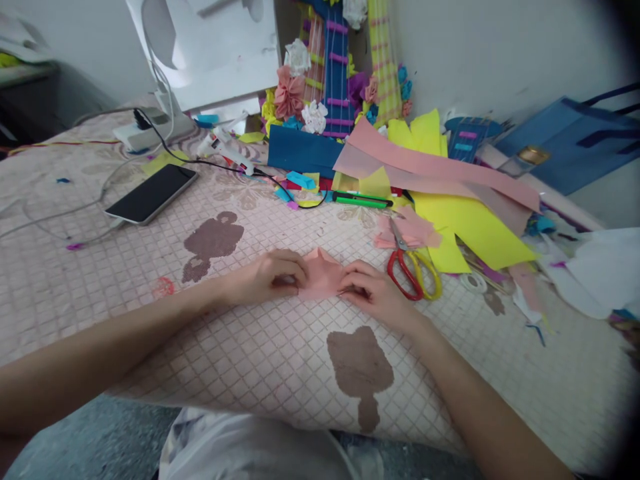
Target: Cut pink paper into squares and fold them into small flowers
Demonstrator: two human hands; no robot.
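A small piece of pink crepe paper is stretched between my two hands, low over the patterned tablecloth. My left hand pinches its left edge between thumb and fingers. On the right edge, my right hand is closed in a similar pinch. The paper is creased, with a peak along its far side. Just beyond my right hand lie scissors with one red and one yellow handle loop. Behind them is a loose pile of pink paper pieces.
A phone on a cable lies at the left, near a white power strip. A glue gun, a green cutter and yellow paper sheets lie farther back. Paper-flower decorations stand by the wall.
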